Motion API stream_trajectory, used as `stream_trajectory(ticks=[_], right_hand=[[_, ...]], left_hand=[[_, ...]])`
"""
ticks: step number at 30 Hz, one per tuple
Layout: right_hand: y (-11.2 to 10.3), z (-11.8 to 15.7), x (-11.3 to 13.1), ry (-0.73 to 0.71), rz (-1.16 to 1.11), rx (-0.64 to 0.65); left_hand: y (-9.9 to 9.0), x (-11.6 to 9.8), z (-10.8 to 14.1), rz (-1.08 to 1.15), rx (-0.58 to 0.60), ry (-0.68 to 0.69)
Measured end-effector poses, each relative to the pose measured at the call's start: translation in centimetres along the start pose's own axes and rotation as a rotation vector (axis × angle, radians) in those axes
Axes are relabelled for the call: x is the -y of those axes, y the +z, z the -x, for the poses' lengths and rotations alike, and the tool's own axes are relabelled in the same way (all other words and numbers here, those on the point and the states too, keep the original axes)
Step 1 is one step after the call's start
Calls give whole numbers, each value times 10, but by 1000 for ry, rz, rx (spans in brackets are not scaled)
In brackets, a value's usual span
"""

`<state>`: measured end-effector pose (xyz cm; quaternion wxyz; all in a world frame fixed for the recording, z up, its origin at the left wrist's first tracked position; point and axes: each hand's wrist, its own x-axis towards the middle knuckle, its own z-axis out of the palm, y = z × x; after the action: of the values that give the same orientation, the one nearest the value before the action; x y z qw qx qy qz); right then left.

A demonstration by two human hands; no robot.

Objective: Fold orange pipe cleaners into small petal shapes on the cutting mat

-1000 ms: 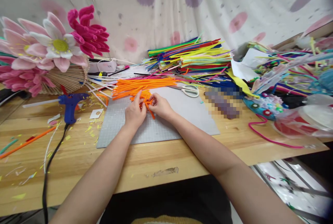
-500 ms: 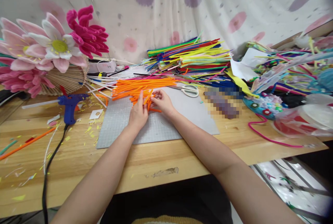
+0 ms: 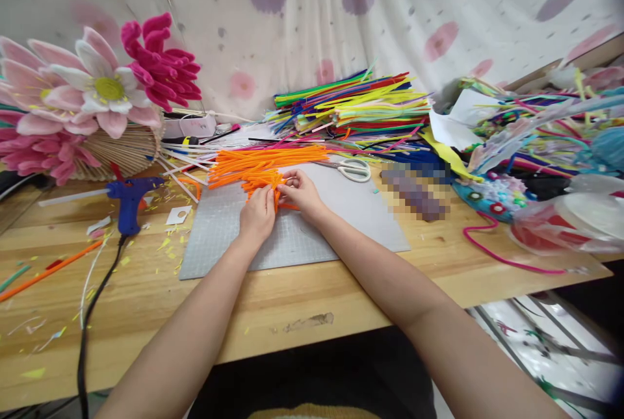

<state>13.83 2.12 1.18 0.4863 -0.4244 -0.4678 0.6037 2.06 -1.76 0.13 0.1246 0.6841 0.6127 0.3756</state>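
Many orange pipe cleaners [image 3: 253, 162] lie in a pile across the back of a grey cutting mat [image 3: 214, 243]. At the pile's front, shorter orange pieces are bunched between my hands. My left hand [image 3: 258, 211] has its thumb and fingers closed on an orange pipe cleaner piece. From the other side my right hand [image 3: 301, 191] pinches at the same piece, its fingertips almost meeting the left ones. The exact grip at the fingertips is partly hidden. White-handled scissors [image 3: 354, 170] rest on the mat, right of my right hand.
A blue glue gun [image 3: 129, 201] with a black cord stands at left, near pink and white fuzzy flowers [image 3: 110, 88]. Behind the mat is a heap of coloured pipe cleaners [image 3: 361, 104]. A plastic-wrapped cup [image 3: 570, 221] stands at right. Yellow scraps [image 3: 168, 243] litter the wood.
My left hand's fingers have closed in and lowered slightly around the orange piece, and both hands have come closer together. The view has shifted slightly.
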Motion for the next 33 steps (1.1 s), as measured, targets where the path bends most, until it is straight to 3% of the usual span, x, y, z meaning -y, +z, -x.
stream_trajectory(ticks=[4,9,15,20,23,28,33], right_hand=[[-6,-3,5,57,-220,-64],[-15,-7,10,101,-345,-101],[-18,-4,13,134,-338,125],[-17,-3,13,315,-519,195],[-14,-3,11,343,-486,222],[-10,-5,8,190,-311,93],[-14,-11,7,96,-309,-109]], left_hand=[[2,1,-1,17,56,70],[-1,1,-2,51,90,-11],[-5,-1,-2,147,76,-26],[0,5,-5,319,73,-30],[2,10,-8,349,92,-40],[1,7,-6,180,115,-16],[-2,-1,-2,32,93,1]])
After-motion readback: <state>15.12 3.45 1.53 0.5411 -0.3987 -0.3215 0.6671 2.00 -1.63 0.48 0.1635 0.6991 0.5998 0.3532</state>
